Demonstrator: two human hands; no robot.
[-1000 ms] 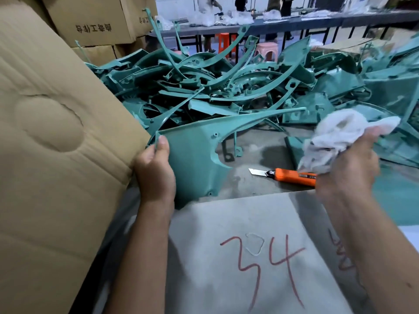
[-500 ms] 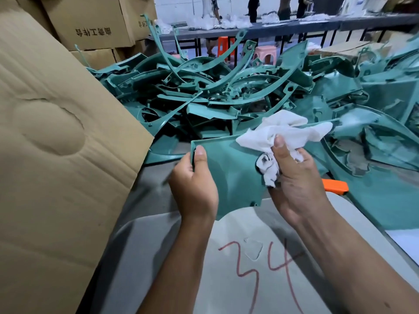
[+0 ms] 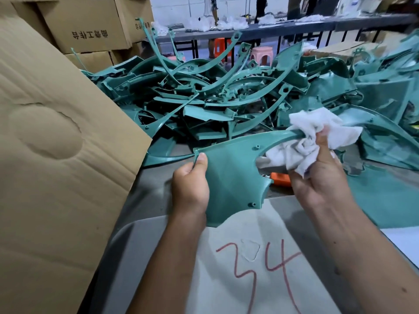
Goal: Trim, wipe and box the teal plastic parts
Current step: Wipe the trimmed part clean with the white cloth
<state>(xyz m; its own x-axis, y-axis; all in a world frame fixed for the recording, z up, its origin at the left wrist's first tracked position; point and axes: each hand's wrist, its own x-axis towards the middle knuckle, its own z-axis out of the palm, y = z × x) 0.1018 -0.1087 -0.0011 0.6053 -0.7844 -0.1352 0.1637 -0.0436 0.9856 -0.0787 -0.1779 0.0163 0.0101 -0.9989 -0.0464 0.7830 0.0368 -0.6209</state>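
Observation:
My left hand (image 3: 190,186) grips the left edge of a teal plastic panel (image 3: 231,175), thumb on its upper corner, and holds it up over the table. The panel's long curved arm runs up and right. My right hand (image 3: 317,177) holds a crumpled white cloth (image 3: 317,134) wrapped around that arm. Behind them a big heap of teal plastic parts (image 3: 204,94) covers the table. An orange utility knife (image 3: 281,179) lies on the table, mostly hidden behind the panel and my right hand.
A large cardboard box flap (image 3: 56,155) fills the left side. A grey board (image 3: 260,268) marked "34" in red lies at the front. Stacked cardboard cartons (image 3: 90,26) stand at the back left. A long table (image 3: 294,28) and stools lie beyond.
My right hand brought the cloth onto the panel and slid it up and right along the curved arm. My left hand shifted the panel right, toward the centre.

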